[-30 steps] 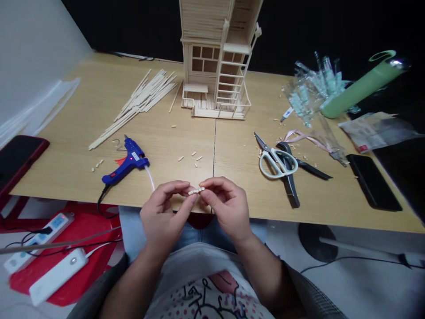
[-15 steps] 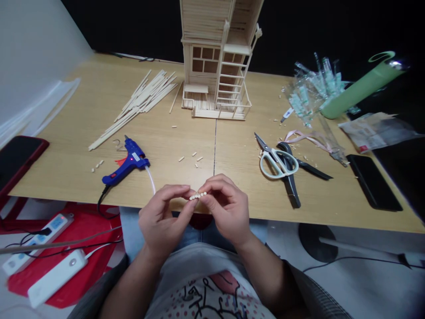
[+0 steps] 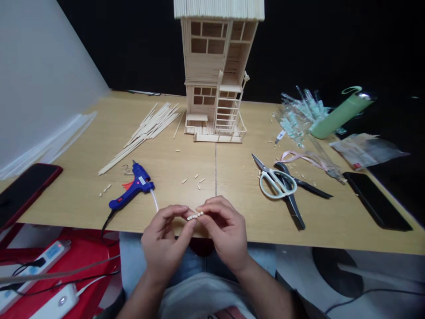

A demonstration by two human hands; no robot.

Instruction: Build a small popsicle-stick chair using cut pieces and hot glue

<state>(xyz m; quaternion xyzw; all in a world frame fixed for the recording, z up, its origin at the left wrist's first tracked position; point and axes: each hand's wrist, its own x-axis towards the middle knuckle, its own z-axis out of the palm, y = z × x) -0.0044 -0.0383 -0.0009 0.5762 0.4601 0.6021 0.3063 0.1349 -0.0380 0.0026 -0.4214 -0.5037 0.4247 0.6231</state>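
Between my fingertips is a small row of short wooden stick pieces (image 3: 195,216), their pale round ends facing up toward me. My left hand (image 3: 168,237) pinches the row's left end with thumb and index finger. The right end is pinched by my right hand (image 3: 226,230), its thumb and fingers close beside the left ones. Both hands are just over the table's front edge. Several loose stick pieces (image 3: 184,181) lie on the table beyond them. Farther back stands a model house (image 3: 206,66) built of thin wooden sticks, with a ladder and a railed porch.
A blue glue gun (image 3: 134,186) lies left of my hands, near a pile of wooden sticks (image 3: 146,130). To the right are scissors (image 3: 277,184) on black-handled cutters (image 3: 294,210), a dark phone (image 3: 376,201), plastic wrappers (image 3: 295,115) and a green bottle (image 3: 337,115). Another phone (image 3: 26,192) rests at left.
The view has tilted upward, so the table sits lower and the model's upper storey and roof edge now show. My hands keep the same pinch on the stick pieces.
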